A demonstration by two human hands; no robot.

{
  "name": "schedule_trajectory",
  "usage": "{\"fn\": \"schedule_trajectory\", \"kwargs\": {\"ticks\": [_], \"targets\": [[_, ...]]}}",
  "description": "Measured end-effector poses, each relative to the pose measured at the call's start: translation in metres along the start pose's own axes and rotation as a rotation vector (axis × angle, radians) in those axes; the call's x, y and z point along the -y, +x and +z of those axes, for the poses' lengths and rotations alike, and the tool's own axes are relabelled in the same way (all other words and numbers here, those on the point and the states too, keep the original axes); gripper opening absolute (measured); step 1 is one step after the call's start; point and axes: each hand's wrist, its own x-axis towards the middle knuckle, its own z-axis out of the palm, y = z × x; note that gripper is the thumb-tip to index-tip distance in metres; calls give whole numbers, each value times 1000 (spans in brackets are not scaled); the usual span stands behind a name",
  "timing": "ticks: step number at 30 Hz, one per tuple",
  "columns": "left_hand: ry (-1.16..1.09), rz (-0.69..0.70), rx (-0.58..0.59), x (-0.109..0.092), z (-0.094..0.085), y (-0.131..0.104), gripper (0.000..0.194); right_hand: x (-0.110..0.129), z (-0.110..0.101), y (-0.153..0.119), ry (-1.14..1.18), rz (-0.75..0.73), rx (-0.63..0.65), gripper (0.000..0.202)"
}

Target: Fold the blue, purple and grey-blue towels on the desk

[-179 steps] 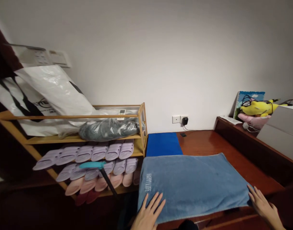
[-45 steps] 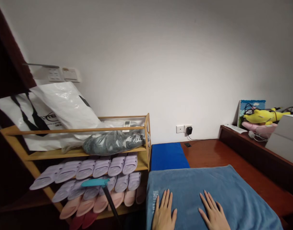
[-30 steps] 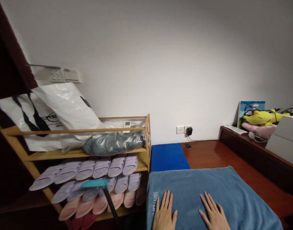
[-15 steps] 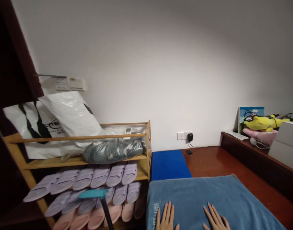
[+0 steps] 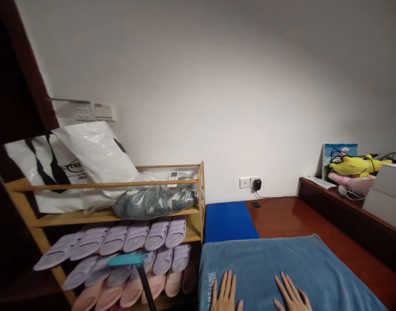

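Note:
A blue towel-like cloth [image 5: 263, 263] lies spread flat, with pale lettering along its left side. On its front left part rests my left hand [image 5: 226, 296], palm down with the fingers spread. My right hand [image 5: 292, 296] lies flat on the same cloth, farther right, its fingers also stretched apart. Neither hand grips anything. The wrists are cut off by the lower edge of the view. Behind the cloth, a bright blue flat pad [image 5: 230, 221] shows partly from under it.
To the left, a wooden rack [image 5: 199, 224] bears purple slippers [image 5: 112, 239], pink slippers [image 5: 131, 293] and white bags [image 5: 97, 151]. A teal-headed tool with a black handle [image 5: 145, 285] stands before it. At right, a dark ledge [image 5: 347, 216] holds a yellow plush toy [image 5: 353, 165] and white boxes [image 5: 388, 194].
Both hands stay flat on the cloth in nearly the same place. The whole view has shifted very slightly.

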Motion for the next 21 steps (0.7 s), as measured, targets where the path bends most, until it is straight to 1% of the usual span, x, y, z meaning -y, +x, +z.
{"fn": "schedule_trajectory", "kwargs": {"ticks": [2, 7, 14, 21], "targets": [[-10, 7, 11, -1, -3, -1, 67, 1, -4, -1, 13, -5, 13, 59], [5, 14, -4, -4, -8, -3, 65, 7, -17, -1, 48, 1, 93, 60], [-4, 14, -20, -9, -19, -8, 61, 18, -31, -4, 24, 8, 66, 60], [16, 35, -40, -10, -19, -9, 60, 17, -31, -5, 31, -2, 56, 60]]}}
